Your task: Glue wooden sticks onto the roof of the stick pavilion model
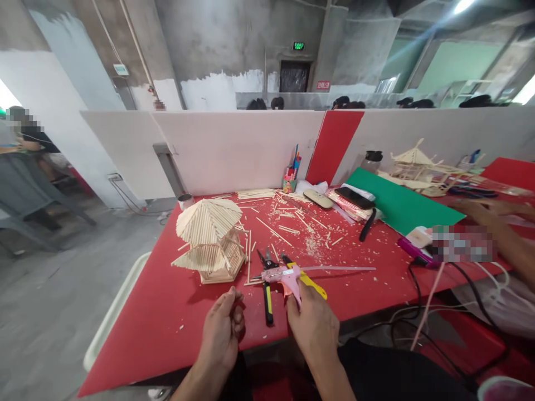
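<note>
My right hand (314, 318) is wrapped round the handle of a pink glue gun (281, 274), whose nozzle points left. A clear glue stick (343, 268) sticks out of its back. Beneath and beside the gun lie pliers with black and yellow handles (268, 303) and a yellow cutter (315, 285). My left hand (222, 328) is closed, fingertips pressed together, near the table's front edge; whatever it may hold is too small to make out. Just beyond it stands a small pavilion of wooden sticks (211, 239) with a pointed roof.
Loose sticks (257, 194) and scraps lie across the red table (146, 328). Farther back are a pen cup (289, 182), a glasses case (318, 199) and a black phone (354, 197). At right are a green board (401, 203), cables and another person's arms.
</note>
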Tool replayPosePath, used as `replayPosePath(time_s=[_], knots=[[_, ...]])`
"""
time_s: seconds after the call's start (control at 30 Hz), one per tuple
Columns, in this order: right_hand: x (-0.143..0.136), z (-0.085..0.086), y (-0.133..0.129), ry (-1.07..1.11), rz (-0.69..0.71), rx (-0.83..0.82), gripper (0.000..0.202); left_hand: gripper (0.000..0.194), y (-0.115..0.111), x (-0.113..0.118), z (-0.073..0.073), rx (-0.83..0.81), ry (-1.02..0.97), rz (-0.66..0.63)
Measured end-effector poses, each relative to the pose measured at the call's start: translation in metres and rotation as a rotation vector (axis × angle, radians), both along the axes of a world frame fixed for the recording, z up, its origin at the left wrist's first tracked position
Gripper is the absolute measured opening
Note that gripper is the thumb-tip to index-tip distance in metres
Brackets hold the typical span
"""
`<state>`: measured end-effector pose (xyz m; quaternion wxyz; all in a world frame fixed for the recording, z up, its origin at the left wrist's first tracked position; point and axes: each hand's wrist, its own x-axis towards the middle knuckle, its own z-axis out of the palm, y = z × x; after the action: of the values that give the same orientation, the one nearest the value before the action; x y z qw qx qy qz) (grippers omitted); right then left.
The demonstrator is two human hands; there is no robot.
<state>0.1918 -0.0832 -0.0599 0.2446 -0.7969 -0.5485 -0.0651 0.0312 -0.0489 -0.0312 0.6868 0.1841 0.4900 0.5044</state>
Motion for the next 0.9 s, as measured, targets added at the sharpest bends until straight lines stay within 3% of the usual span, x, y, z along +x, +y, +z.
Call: replayPosePath(time_s=[0.17,0.47,0.6,0.7,0.8,0.9], knots=[[-0.003,-0.005,0.002,-0.102,0.027,0.073,0.037,0.042,-0.001,-0.002,0.005,0.078,0.036,0.005],[-0.002,-0.013,0.000,-0.057,0.071,0.161,0.039,0.036,0.003,-0.015,0.011,0.152,0.000,0.096],[-0.008,0.009,-0.003,0.033,0.130,0.393,0.032,0.028,0.007,-0.021,0.016,0.240,-0.056,0.104],[-0.022,0.035,0.001,0.187,0.326,0.545,0.023,0.028,0.010,-0.025,0.023,0.230,-0.092,0.072],[-0.043,0.056,0.013,0.320,0.469,0.590,0.024,0.030,0.011,-0.025,0.030,0.210,-0.150,0.037],[-0.064,0.064,0.026,0.346,0.509,0.608,0.031,0.032,0.012,-0.023,0.036,0.157,-0.202,0.028]])
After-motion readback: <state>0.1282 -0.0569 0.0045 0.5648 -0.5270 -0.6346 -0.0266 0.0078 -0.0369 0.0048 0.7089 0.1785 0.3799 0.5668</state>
